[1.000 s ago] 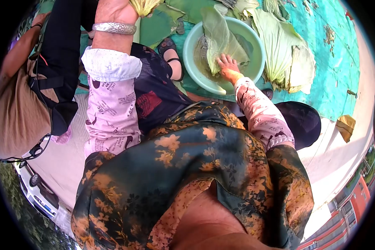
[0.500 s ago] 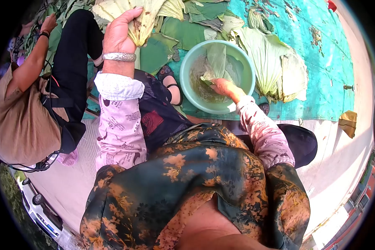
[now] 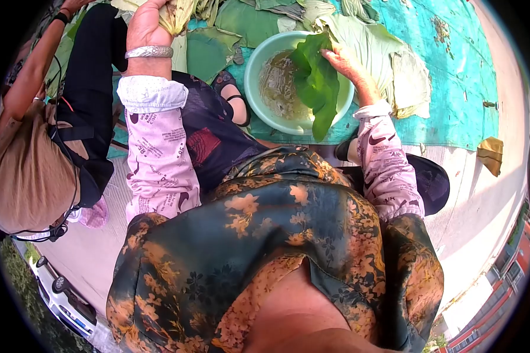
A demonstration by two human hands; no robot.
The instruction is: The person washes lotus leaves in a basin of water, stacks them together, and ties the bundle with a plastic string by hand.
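Observation:
At the upper left, my left hand [image 3: 149, 28] is closed round the gathered stem end of a bunch of pale green leaves [image 3: 176, 16], whose top runs out of view. My right hand [image 3: 346, 62] pinches the edge of a large dark green leaf [image 3: 319, 82], which hangs over the right part of a light green basin [image 3: 254, 88]. Cloudy water [image 3: 281, 88] shows in the basin, left of the leaf. The leaf's lower tip reaches past the near rim.
Flat green leaves [image 3: 247, 25] and large pale leaves [image 3: 411, 85] lie on a turquoise sheet [image 3: 468, 106] around the basin. Another person [image 3: 35, 170] is close on my left. A brown scrap [image 3: 490, 156] lies at the sheet's right edge; a white car [image 3: 65, 297] stands lower left.
My right hand has come up out of the basin, lifting the leaf so its dark green side shows. My left hand has shifted up and left, still holding the pale bunch.

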